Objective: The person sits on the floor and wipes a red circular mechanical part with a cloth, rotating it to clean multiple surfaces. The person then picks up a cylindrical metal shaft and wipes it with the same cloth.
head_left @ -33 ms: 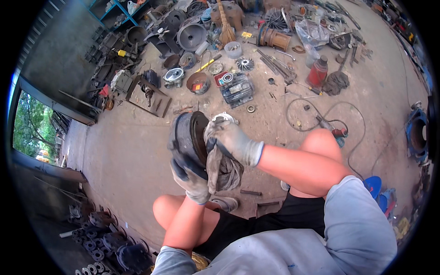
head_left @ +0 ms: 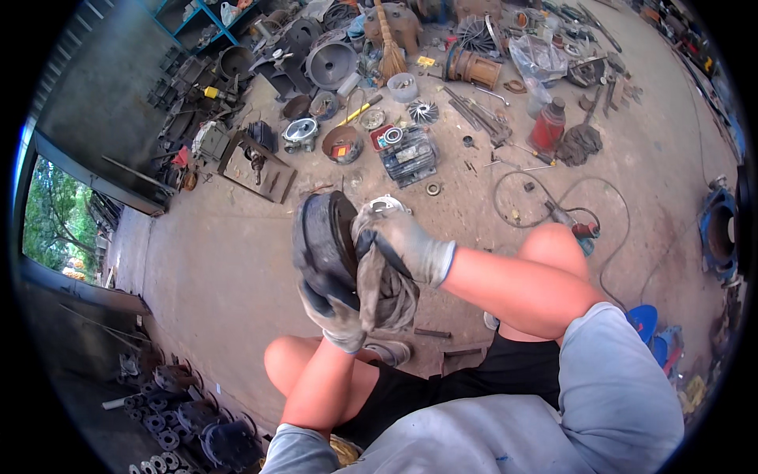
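Observation:
A dark, round metal housing point(head_left: 320, 241) is held up on its side in front of me, its flanged opening turned to the right. My left hand point(head_left: 332, 312), in a grey work glove, grips its lower edge from below. In my gloved right hand point(head_left: 399, 241) is a bunched, dirty grey rag point(head_left: 384, 292), pressed at the housing's open face and hanging down beside it. The right fingertips are partly hidden by the rag. Just beyond my right hand a light metal ring-shaped part point(head_left: 387, 203) shows in part.
An electric motor body point(head_left: 408, 154) lies ahead, near a rusty bowl point(head_left: 343, 144) and a finned impeller point(head_left: 423, 111). To the right are a red bottle jack point(head_left: 548, 126) and a corded power tool point(head_left: 580, 227). Stacked flanges point(head_left: 166, 426) sit at lower left.
The housing has turned slightly in my left hand, which has shifted a little. My right hand with the rag stays at its opening, nearly unmoved.

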Tool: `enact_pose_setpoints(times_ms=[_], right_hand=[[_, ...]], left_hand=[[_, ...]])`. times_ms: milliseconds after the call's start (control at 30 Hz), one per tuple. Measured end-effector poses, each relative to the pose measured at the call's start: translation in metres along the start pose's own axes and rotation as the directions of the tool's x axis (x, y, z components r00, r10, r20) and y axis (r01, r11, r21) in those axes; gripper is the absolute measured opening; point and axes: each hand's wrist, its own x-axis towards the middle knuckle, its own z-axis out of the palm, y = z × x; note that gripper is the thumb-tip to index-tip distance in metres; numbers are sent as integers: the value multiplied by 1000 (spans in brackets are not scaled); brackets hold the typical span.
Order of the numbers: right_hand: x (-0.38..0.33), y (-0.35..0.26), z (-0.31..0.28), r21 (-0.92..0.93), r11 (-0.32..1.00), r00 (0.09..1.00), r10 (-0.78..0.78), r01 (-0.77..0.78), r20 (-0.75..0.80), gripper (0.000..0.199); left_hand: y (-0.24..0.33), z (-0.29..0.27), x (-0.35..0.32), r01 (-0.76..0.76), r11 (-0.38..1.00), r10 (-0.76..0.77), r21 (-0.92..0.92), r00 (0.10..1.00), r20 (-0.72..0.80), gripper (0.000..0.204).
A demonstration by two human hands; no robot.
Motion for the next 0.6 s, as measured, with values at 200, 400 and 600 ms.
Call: enact_pose_setpoints(times_ms=[200,400,600], right_hand=[[23,3,-26,-60,953,943,-282,296,176,17],[5,5,-24,-508,798,941,-326,324,88,7],[-13,8,-5,-821,537,967,-245,194,68,11]], left_hand=[[7,-2,-6,198,896,-120,-397,970,214,57],[22,-31,69,857,150,-448,-494,504,738,75],[-35,-11,84,769,633,-521,-92,510,684,54]])
